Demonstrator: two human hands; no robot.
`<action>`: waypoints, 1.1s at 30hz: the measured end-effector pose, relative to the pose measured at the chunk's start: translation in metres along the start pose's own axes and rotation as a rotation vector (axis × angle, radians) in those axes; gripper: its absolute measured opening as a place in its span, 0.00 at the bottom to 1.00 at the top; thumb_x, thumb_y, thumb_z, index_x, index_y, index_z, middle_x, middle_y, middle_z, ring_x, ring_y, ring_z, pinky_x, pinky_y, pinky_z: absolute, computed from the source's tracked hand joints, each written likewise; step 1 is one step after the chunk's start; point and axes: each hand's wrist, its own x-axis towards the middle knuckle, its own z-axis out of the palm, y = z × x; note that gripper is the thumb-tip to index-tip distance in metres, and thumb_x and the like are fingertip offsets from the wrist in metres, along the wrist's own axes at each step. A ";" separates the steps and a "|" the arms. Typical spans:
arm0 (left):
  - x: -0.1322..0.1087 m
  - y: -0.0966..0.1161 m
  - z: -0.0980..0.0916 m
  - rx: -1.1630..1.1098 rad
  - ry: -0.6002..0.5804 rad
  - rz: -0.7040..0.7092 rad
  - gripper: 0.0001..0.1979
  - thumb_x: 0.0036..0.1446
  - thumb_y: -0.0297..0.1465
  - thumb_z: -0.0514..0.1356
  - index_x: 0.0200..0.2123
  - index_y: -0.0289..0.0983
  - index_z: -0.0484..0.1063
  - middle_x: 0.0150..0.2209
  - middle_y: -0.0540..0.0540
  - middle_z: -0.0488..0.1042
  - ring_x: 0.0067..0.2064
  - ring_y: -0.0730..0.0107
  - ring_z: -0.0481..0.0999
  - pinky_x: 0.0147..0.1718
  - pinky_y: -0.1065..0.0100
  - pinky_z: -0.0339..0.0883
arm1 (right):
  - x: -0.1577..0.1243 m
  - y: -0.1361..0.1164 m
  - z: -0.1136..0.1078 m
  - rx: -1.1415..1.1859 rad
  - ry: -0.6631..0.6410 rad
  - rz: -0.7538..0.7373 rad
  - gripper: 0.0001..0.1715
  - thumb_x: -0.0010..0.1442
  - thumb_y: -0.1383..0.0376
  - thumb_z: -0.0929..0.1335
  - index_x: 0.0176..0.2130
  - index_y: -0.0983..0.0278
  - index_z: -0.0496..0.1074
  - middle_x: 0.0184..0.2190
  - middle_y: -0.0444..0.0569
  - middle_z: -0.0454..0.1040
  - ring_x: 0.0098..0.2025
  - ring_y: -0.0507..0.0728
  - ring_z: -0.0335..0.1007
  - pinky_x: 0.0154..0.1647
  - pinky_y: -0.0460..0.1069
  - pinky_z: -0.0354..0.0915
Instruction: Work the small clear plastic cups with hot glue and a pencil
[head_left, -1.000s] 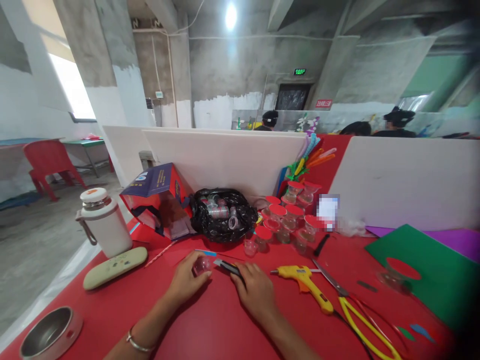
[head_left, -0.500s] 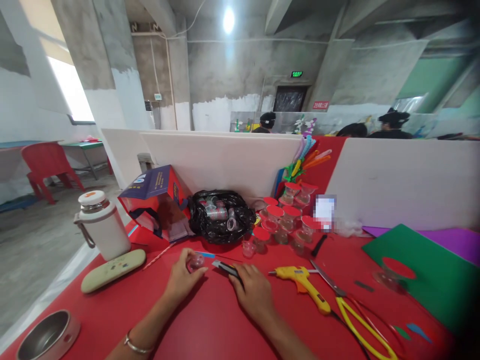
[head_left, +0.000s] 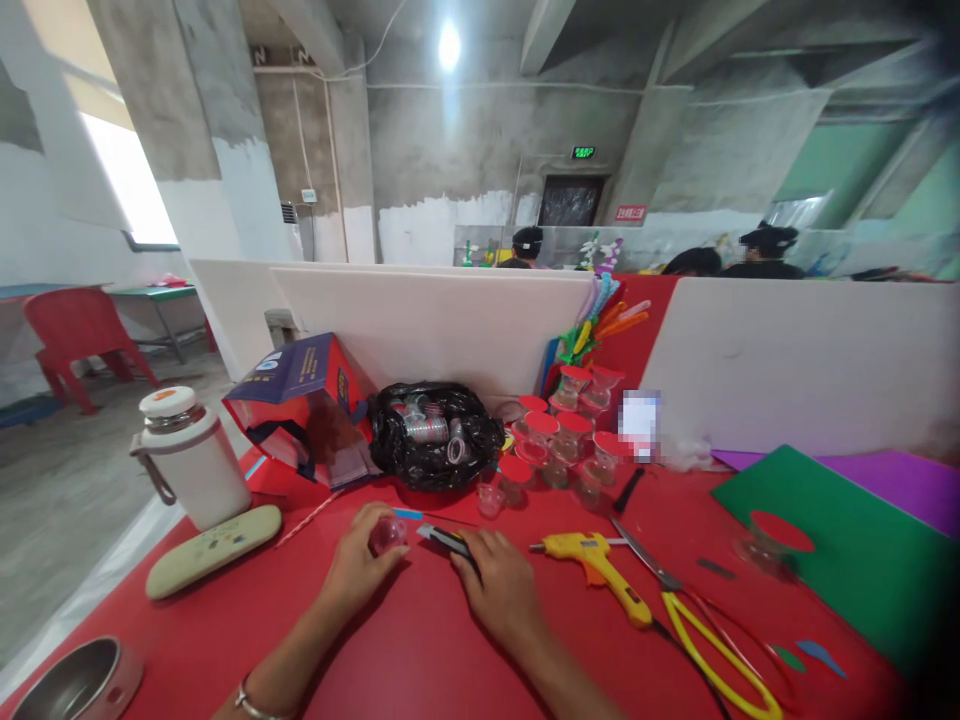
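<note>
A small clear plastic cup (head_left: pixel 388 535) is held between the thumb and fingers of my left hand (head_left: pixel 360 560), low over the red tabletop. My right hand (head_left: pixel 499 580) grips a utility knife (head_left: pixel 448 542), its blade pointing left toward the cup but apart from it. Just beyond the hands lies a small blue strip (head_left: pixel 409 514). Another clear cup (head_left: pixel 490 499) stands past the knife, beside a cluster of several clear cups with red discs on top (head_left: pixel 541 424). To the right of my right hand rests a yellow glue gun (head_left: pixel 592 553).
A black plastic bag (head_left: pixel 382 455) of clear cups sits at the back, beside a paper bag (head_left: pixel 300 380). At left are a white flask (head_left: pixel 193 465), a green case (head_left: pixel 214 552) and a metal bowl (head_left: pixel 124 675). Yellow-handled scissors (head_left: pixel 679 620) and a green sheet (head_left: pixel 795 540) lie right.
The view has shifted slightly, so the scene sits a little further left. Both hands keep hold of the cup and the knife, nearly still; the cup appears slightly turned.
</note>
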 end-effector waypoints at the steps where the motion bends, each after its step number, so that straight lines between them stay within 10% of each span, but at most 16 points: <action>1: 0.000 -0.001 0.000 0.005 0.004 0.000 0.13 0.47 0.34 0.64 0.38 0.40 0.74 0.43 0.45 0.79 0.47 0.58 0.77 0.51 0.58 0.69 | 0.000 0.000 0.000 0.008 0.003 0.001 0.13 0.69 0.63 0.64 0.50 0.61 0.74 0.42 0.51 0.80 0.42 0.60 0.75 0.43 0.53 0.68; 10: 0.000 -0.008 0.004 0.034 0.011 -0.069 0.15 0.47 0.35 0.64 0.40 0.39 0.72 0.39 0.48 0.79 0.40 0.62 0.77 0.44 0.61 0.71 | -0.003 0.000 -0.001 0.111 0.180 0.014 0.20 0.72 0.59 0.59 0.54 0.62 0.73 0.43 0.53 0.79 0.43 0.59 0.77 0.42 0.51 0.70; 33: -0.003 -0.001 0.004 0.051 -0.077 0.096 0.19 0.49 0.30 0.66 0.47 0.42 0.76 0.49 0.44 0.78 0.53 0.58 0.75 0.57 0.55 0.66 | -0.002 -0.009 -0.003 0.061 0.095 -0.088 0.20 0.73 0.57 0.60 0.55 0.61 0.74 0.40 0.52 0.79 0.38 0.57 0.77 0.37 0.48 0.69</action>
